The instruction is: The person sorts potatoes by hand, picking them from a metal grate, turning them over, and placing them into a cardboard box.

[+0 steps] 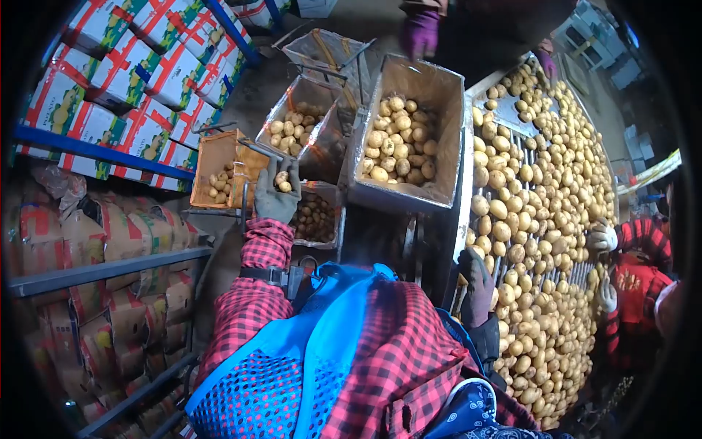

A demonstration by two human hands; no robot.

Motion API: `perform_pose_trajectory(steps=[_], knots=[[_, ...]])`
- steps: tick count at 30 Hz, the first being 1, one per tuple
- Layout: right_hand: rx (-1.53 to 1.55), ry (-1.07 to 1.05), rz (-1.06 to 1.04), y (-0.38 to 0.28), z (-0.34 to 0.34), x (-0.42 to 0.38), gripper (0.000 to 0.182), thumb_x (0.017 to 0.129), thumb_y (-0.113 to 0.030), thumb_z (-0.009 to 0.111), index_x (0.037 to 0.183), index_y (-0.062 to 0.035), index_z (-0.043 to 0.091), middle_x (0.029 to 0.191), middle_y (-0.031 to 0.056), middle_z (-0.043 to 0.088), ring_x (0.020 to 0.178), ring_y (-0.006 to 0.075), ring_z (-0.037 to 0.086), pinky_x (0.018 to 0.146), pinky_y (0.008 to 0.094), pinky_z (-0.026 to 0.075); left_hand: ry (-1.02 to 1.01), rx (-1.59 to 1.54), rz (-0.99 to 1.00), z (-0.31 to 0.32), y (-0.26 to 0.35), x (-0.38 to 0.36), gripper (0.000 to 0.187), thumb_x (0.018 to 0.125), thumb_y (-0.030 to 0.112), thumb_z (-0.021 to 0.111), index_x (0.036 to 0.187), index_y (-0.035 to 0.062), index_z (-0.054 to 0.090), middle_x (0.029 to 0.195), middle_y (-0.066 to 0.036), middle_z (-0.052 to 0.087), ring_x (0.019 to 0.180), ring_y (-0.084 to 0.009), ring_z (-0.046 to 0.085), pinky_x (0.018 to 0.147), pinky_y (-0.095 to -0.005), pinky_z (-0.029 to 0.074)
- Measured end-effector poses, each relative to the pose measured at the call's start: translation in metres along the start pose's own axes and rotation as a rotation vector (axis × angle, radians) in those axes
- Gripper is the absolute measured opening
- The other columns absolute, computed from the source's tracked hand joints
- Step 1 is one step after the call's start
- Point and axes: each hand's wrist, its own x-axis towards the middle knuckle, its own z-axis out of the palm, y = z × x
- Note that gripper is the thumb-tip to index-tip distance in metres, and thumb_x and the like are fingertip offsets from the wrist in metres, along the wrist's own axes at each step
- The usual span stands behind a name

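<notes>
My left hand (275,201), in a grey glove, reaches out over the containers with a small potato (283,180) in its fingers. Around it are an orange-lined crate (207,164), a clear-lined bin (322,102) and a lower bin (338,219), each holding potatoes. At the near edge of the slatted sorting table (501,265) is my right hand (477,293), gloved too. It lies beside the potatoes (523,252) spread over that table. Its fingers are partly hidden, and I cannot make out whether they grip anything.
A large lined bin (458,102) half full of potatoes stands against the table. Printed cartons (121,69) and stacked brown sacks (110,241) line the left behind blue rails. Co-workers' gloved hands show at right (602,235) and at the far end (420,33).
</notes>
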Motion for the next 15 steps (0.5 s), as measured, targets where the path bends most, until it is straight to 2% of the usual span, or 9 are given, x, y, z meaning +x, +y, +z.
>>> perform_pose_trajectory(steps=[2, 3, 6, 7, 8, 11, 14, 15], knots=[[0.04, 0.027, -0.003, 0.011, -0.001, 0.001, 0.048, 0.103, -0.031, 0.048, 0.134, 0.0051, 0.053, 0.125, 0.0157, 0.062, 0.115, 0.0228, 0.06, 0.102, 0.0354, 0.046, -0.116, -0.038, -0.041, -0.022, 0.007, 0.009, 0.046, 0.098, 0.032, 0.055, 0.138, 0.0079, 0.051, 0.135, -0.017, 0.054, 0.124, -0.0354, 0.051, 0.095, -0.0435, 0.054], [0.038, 0.023, -0.001, 0.011, 0.001, 0.002, 0.048, 0.103, -0.031, 0.048, 0.134, 0.005, 0.053, 0.125, 0.0157, 0.062, 0.116, 0.0228, 0.06, 0.103, 0.0358, 0.045, -0.042, 0.009, -0.002, -0.02, 0.006, 0.006, 0.045, 0.097, 0.029, 0.058, 0.136, 0.0071, 0.053, 0.13, -0.017, 0.058, 0.124, -0.035, 0.052, 0.095, -0.0424, 0.055], [0.048, 0.012, 0.03, -0.002, 0.003, -0.002, 0.048, 0.103, -0.031, 0.048, 0.135, 0.0046, 0.053, 0.125, 0.0148, 0.062, 0.116, 0.0224, 0.059, 0.104, 0.0358, 0.043, 0.006, 0.009, -0.068, -0.027, 0.016, 0.0, 0.042, 0.095, 0.027, 0.061, 0.132, 0.0066, 0.056, 0.127, -0.016, 0.061, 0.122, -0.0346, 0.054, 0.091, -0.0417, 0.057], [0.055, 0.02, 0.028, -0.002, 0.003, -0.003, 0.048, 0.103, -0.031, 0.047, 0.135, 0.0044, 0.053, 0.125, 0.0144, 0.062, 0.116, 0.022, 0.059, 0.104, 0.0356, 0.043, 0.017, -0.019, -0.137, -0.032, 0.023, 0.001, 0.035, 0.095, 0.021, 0.061, 0.127, 0.0059, 0.059, 0.123, -0.016, 0.063, 0.116, -0.0329, 0.058, 0.084, -0.0388, 0.06], [0.066, 0.026, 0.021, -0.001, 0.003, -0.003, 0.048, 0.103, -0.031, 0.047, 0.135, 0.0042, 0.053, 0.125, 0.014, 0.062, 0.116, 0.0217, 0.059, 0.104, 0.0355, 0.043, 0.019, -0.017, -0.141, -0.038, 0.032, 0.005, 0.035, 0.095, 0.021, 0.061, 0.127, 0.0059, 0.059, 0.123, -0.016, 0.063, 0.116, -0.0329, 0.058, 0.084, -0.0388, 0.06], [0.068, 0.013, 0.022, -0.002, 0.002, -0.005, 0.047, 0.103, -0.031, 0.048, 0.135, 0.0039, 0.053, 0.125, 0.0134, 0.062, 0.114, 0.0208, 0.059, 0.103, 0.0347, 0.044, 0.153, 0.068, -0.143, -0.038, 0.044, 0.005, 0.025, 0.095, 0.006, 0.06, 0.119, 0.0042, 0.064, 0.116, -0.014, 0.066, 0.108, -0.0265, 0.063, 0.071, -0.0316, 0.062], [0.132, 0.072, 0.079, 0.0, 0.004, -0.008, 0.039, 0.102, -0.024, 0.052, 0.129, 0.0031, 0.059, 0.125, 0.0125, 0.063, 0.117, 0.0197, 0.057, 0.104, 0.032, 0.042, 0.189, 0.087, -0.135, -0.027, 0.041, -0.004, 0.025, 0.093, 0.005, 0.063, 0.118, 0.0027, 0.064, 0.114, -0.013, 0.067, 0.107, -0.0266, 0.063, 0.071, -0.0317, 0.062], [0.134, 0.08, 0.078, 0.002, 0.002, -0.01, 0.039, 0.102, -0.024, 0.052, 0.129, 0.0031, 0.059, 0.125, 0.0125, 0.063, 0.117, 0.0197, 0.057, 0.104, 0.032, 0.042, 0.239, 0.046, -0.198, -0.022, 0.038, -0.003, 0.026, 0.092, 0.005, 0.062, 0.119, 0.0017, 0.064, 0.112, -0.015, 0.066, 0.107, -0.0279, 0.063, 0.072, -0.0322, 0.063]])
